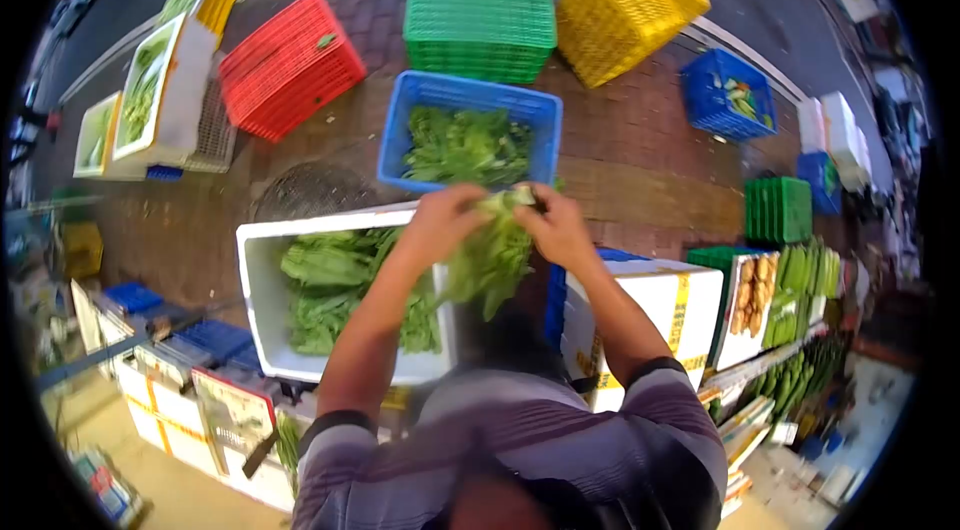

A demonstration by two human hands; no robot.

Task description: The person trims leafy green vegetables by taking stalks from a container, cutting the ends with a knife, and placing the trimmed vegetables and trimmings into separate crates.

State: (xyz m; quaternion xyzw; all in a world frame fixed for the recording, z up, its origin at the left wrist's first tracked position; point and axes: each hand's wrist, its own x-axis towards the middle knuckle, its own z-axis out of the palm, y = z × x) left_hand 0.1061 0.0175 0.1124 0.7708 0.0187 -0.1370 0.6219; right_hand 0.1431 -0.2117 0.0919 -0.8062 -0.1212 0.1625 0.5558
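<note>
A bunch of leafy greens (487,255) hangs between my hands, its pale stem end up and its leaves drooping toward me. My left hand (447,223) is closed around its left side near the top. At the stem end, the fingers of my right hand (556,227) are closed on the bunch; a small dark spot by those fingertips is too blurred to make out. Just beyond my hands stands a blue crate (400,120) with loose green leaves (468,145) inside. Under my left forearm, a white foam box (262,310) holds more leafy greens (335,265).
Red (290,65), green (480,25) and yellow crates (630,10) stand along the far side of the brick pavement. White foam boxes (650,305) are close on my right, beside stacked vegetables (800,290). A smaller blue crate (728,95) sits at the far right.
</note>
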